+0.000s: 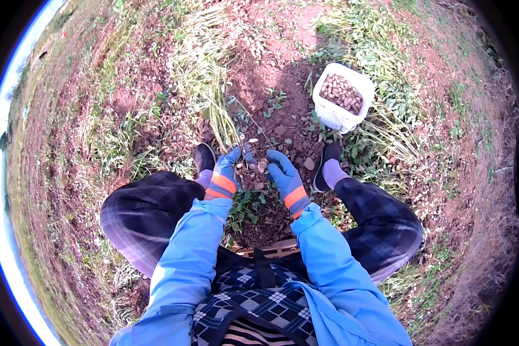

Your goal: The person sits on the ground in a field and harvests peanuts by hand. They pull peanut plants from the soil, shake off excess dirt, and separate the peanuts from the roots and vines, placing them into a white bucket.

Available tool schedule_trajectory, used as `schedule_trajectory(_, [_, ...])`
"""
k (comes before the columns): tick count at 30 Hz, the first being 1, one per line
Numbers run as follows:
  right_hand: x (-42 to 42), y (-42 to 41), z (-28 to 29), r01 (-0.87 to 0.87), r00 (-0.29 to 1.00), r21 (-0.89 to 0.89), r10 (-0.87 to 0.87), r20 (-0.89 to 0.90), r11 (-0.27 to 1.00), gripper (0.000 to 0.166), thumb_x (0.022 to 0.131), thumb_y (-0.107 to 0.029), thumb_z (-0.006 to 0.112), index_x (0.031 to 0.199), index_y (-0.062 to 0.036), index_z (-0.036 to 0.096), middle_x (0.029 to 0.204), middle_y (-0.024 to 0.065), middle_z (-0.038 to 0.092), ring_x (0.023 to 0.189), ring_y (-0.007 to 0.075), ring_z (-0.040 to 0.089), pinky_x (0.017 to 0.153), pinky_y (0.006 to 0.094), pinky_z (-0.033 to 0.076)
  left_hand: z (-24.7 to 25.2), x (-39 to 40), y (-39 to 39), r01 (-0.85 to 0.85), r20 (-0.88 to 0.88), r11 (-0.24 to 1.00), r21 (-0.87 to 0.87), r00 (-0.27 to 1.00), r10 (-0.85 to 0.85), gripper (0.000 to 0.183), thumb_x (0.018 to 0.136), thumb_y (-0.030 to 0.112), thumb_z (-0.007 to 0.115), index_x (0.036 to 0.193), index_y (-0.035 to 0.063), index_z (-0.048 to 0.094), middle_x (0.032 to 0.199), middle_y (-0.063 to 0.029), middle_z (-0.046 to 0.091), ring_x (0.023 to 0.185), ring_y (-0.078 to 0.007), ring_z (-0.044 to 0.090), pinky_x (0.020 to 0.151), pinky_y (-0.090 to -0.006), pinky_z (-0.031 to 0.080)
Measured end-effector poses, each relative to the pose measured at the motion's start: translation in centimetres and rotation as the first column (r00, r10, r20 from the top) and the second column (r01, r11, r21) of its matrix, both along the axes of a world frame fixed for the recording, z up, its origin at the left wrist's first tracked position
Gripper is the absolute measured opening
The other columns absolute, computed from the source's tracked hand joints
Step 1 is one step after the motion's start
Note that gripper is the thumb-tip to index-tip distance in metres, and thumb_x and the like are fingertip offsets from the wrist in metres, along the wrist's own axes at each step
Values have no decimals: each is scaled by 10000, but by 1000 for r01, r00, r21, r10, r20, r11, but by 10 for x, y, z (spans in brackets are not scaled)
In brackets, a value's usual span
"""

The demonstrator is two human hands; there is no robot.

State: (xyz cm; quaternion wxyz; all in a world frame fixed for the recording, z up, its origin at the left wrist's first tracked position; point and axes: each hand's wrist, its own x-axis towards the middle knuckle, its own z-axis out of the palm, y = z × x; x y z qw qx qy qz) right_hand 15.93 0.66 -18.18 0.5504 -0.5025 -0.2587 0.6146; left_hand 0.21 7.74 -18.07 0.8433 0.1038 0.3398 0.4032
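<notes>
My left hand (226,173), in a blue glove with an orange-striped cuff, is closed around the root end of a bundle of pulled peanut plants (221,116). The stems lie away from me, towards the upper left. A few peanut pods (253,140) hang on thin roots by its fingertips. My right hand (283,176), gloved alike, is just right of the roots, with thumb and fingers bent towards a pod (263,164); whether it touches the pod cannot be told. A white plastic bucket (321,106) partly filled with peanuts (341,93) stands beyond my right foot.
Piles of peanut plants (203,47) lie ahead on the left, and more plants (385,56) lie at the right behind the bucket. Reddish soil (281,86) with clods runs between them. My shoes flank my hands. Part of a slatted crate (281,248) shows beneath me.
</notes>
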Motion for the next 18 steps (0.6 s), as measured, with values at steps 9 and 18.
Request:
schedule_trajectory(9, [2,-5,17,18,986,-1,-17,163,1000,166,845,-91,537,987,-28,595,710,-42,548,578,22,449,514,179,369,-17,8,-6,-15,-62,992,125,998,23,318,896,222,483,1139,17,490,820,-59,579,684,-179,575,651,-339,511])
schedule_trajectory(18, [9,-14,28,139,930,-294,-227,-290,946,167,827,-170,522,848,-35,619,545,-31,453,410,61,344,371,208,240,-29,29,-11,50,-1,996,70,999,-50,324,927,257,426,1161,42,484,763,-24,568,543,-102,482,499,-250,418])
